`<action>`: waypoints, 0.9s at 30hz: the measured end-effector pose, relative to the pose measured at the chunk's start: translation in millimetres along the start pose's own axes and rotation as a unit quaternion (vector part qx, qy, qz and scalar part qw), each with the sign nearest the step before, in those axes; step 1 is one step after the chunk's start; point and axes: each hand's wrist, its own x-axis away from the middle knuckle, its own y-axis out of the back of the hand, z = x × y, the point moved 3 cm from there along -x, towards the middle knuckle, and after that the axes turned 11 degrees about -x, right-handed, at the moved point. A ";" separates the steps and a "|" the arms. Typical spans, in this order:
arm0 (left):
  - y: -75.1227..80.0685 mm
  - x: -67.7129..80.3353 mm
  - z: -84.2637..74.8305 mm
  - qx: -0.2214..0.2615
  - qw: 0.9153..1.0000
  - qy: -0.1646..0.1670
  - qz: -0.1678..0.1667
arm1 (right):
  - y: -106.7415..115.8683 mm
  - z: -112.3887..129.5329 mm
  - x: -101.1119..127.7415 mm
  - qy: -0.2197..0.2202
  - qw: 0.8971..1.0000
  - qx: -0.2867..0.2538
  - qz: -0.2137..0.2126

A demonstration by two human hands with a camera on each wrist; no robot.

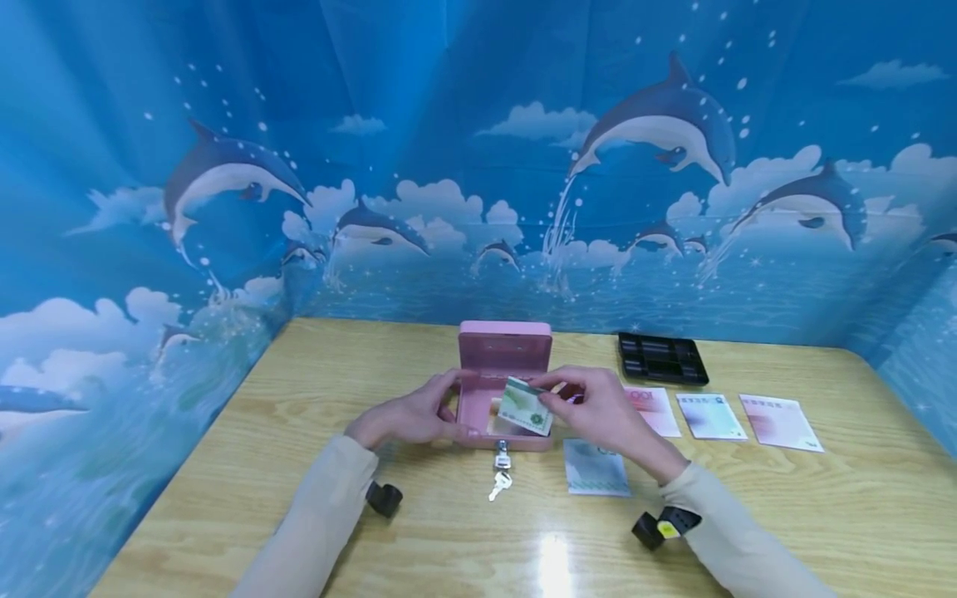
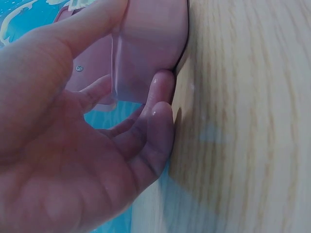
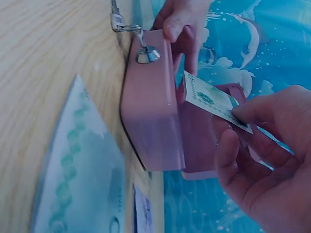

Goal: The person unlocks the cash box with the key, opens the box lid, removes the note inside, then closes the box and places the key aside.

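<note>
A small pink cash box [image 1: 471,442] stands on the table with its lid [image 1: 505,329] raised. My left hand [image 1: 409,415] holds the box at its left side, thumb at the rim and fingers against the side wall [image 2: 150,53]. Between thumb and fingers, my right hand [image 1: 601,415] pinches a green banknote [image 1: 523,407], tilted over the open box. Beneath it a brownish-yellow note [image 1: 494,414] shows partly inside; the green one hides the rest. From the front lock [image 3: 147,55] hang keys [image 1: 501,483] on a ring.
A pale blue-green note [image 1: 596,467] lies right of the box's front. Farther right are a red-pink note [image 1: 658,411], a blue note [image 1: 712,416] and a pale pink note [image 1: 781,421]. Behind them sits a black compartment tray [image 1: 661,359]. A dolphin-printed curtain [image 1: 449,166] borders the table.
</note>
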 end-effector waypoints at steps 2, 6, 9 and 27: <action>0.2 -0.2 0.2 -0.004 1.000 0.001 -0.001 | 3.8 0.0 1.3 0.001 1.000 0.000 -0.007; 0.4 -0.1 -0.1 -0.013 1.000 0.003 -0.002 | 10.9 0.0 5.0 -0.001 1.000 0.004 -0.013; 0.3 0.1 -0.3 -0.012 1.000 0.006 -0.001 | 15.8 0.6 8.7 -0.001 1.000 0.013 -0.015; 0.3 -0.5 0.7 -0.017 1.000 0.010 -0.003 | 48.1 -1.0 33.1 -0.030 0.999 0.041 -0.020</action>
